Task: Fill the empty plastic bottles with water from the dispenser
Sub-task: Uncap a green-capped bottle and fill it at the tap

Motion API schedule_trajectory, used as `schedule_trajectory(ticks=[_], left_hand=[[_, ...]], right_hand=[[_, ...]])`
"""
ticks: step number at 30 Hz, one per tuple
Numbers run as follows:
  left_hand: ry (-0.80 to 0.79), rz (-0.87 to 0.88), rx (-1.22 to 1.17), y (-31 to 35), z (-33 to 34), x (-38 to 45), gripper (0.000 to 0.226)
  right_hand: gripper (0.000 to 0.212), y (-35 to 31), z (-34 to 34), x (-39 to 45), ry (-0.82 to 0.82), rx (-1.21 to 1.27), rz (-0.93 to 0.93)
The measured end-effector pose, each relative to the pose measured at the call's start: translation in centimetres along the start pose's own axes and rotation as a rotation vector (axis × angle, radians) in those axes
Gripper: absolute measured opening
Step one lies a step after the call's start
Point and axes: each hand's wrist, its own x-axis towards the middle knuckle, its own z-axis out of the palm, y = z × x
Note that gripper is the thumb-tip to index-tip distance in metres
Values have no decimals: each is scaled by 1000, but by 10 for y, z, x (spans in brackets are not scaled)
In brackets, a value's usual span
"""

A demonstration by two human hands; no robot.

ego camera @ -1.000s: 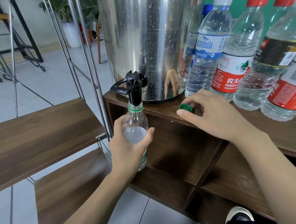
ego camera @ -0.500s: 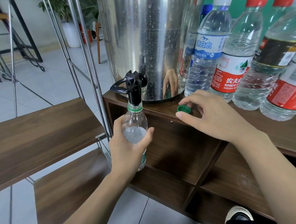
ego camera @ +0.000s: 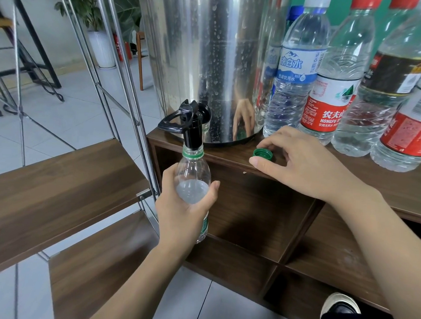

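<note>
The left hand (ego camera: 184, 207) gripped a clear bottle (ego camera: 193, 180) below the cabinet's front edge, its mouth under the black tap (ego camera: 190, 127) of the steel dispenser (ego camera: 203, 55); filling seemed nearly finished. The right hand (ego camera: 300, 165) loosely pinched the green cap (ego camera: 262, 153) on the cabinet top (ego camera: 229, 155), so capping looked next. Farther back, capped bottles (ego camera: 332, 92) crowded beside the dispenser, well clear of the tap.

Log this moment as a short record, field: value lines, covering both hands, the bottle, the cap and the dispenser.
left hand: grips the bottle under the tap
right hand: rests on the shelf top, fingers around the green cap
bottle: uncapped, mouth at the spout
dispenser: steel, wet with droplets
grip: whole hand around the bottle's body
</note>
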Motion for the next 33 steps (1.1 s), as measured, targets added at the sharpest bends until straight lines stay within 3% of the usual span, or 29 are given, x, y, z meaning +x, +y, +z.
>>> schedule_trajectory(ticks=[33], left_hand=[[12, -34, -2, 3, 1, -1, 61]], right_hand=[[48, 1, 1, 1, 11, -13, -8]])
